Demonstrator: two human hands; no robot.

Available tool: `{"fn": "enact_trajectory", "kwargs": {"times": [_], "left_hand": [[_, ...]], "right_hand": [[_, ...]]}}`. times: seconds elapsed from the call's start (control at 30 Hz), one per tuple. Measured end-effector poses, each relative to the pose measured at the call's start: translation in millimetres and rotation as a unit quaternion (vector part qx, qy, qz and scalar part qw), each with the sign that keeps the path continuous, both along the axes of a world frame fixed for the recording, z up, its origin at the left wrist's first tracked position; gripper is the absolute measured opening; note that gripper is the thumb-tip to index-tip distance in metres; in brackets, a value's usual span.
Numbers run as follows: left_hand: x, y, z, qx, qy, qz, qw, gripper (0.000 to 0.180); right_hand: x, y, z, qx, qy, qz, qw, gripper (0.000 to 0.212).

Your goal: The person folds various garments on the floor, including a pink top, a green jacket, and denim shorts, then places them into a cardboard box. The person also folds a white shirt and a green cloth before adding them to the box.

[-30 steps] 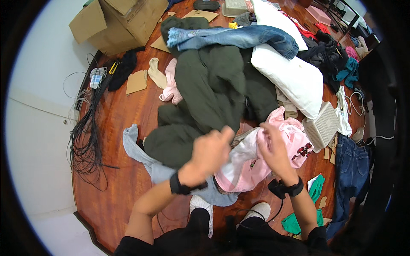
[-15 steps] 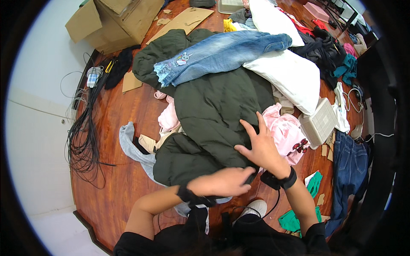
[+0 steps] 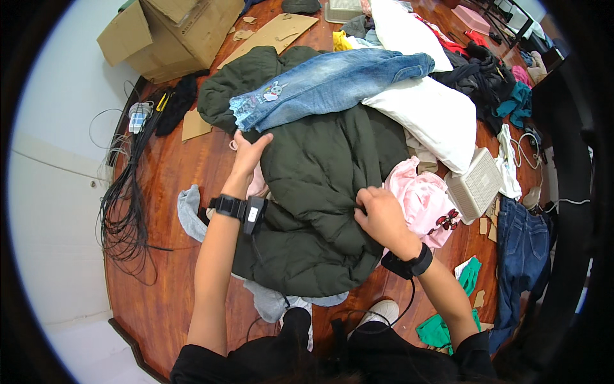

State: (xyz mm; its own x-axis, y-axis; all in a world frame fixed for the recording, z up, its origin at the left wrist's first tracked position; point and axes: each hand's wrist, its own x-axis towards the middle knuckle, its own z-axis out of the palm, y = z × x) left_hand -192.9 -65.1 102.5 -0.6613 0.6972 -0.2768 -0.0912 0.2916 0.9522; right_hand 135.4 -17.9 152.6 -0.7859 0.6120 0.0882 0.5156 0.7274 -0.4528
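A dark green padded jacket (image 3: 313, 185) lies spread over the pile in front of me. My right hand (image 3: 384, 214) is closed, its fingers pinching a fold at the jacket's right side. At the left edge of the jacket is my left hand (image 3: 249, 153), thumb and forefinger apart, just below the frayed hem of the blue jeans (image 3: 339, 83). Those jeans lie across the jacket's far part. Pink clothing (image 3: 422, 198) with a dark red bow sits beside my right hand. Grey cloth (image 3: 265, 301) sticks out from under the jacket's near edge.
A white pillow (image 3: 428, 115) and an upturned beige basket (image 3: 476, 185) lie to the right, with dark jeans (image 3: 524, 256) beyond. Green cloth (image 3: 435, 331) is near my foot. Black cables (image 3: 128, 211) trail along the left wall, below an open cardboard box (image 3: 185, 38).
My left hand has moved from the jacket's near edge up to its far left side. My right hand has gone from spread fingers to pinching a fold. The jacket's near part now lies flatter and wider.
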Motion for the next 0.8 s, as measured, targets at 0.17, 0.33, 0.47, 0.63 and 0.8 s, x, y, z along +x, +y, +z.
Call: {"fn": "enact_trajectory", "kwargs": {"times": [0.17,0.33,0.47,0.63,0.8], "left_hand": [[-22.6,30.6,-8.2,0.014,-0.006,-0.001,1.0,0.088],[-26.9,27.2,-0.6,0.043,-0.023,-0.023,0.999,0.075],[-18.5,0.8,1.9,0.103,-0.035,-0.088,0.99,0.061],[-12.5,-16.5,-38.9,-0.065,0.012,-0.068,0.995,0.066],[-25.4,-6.0,-62.1,-0.182,0.119,-0.078,0.973,0.062]], "right_hand": [[7.8,-25.7,16.9,0.011,0.04,0.089,0.995,0.01],[10.4,-78.5,53.0,-0.089,0.088,0.272,0.954,0.012],[15.8,-102.6,67.6,-0.24,-0.003,0.395,0.887,0.011],[9.9,-69.1,73.9,-0.348,-0.078,0.404,0.842,0.007],[-18.9,12.5,97.0,0.073,0.119,0.095,0.986,0.044]]}}
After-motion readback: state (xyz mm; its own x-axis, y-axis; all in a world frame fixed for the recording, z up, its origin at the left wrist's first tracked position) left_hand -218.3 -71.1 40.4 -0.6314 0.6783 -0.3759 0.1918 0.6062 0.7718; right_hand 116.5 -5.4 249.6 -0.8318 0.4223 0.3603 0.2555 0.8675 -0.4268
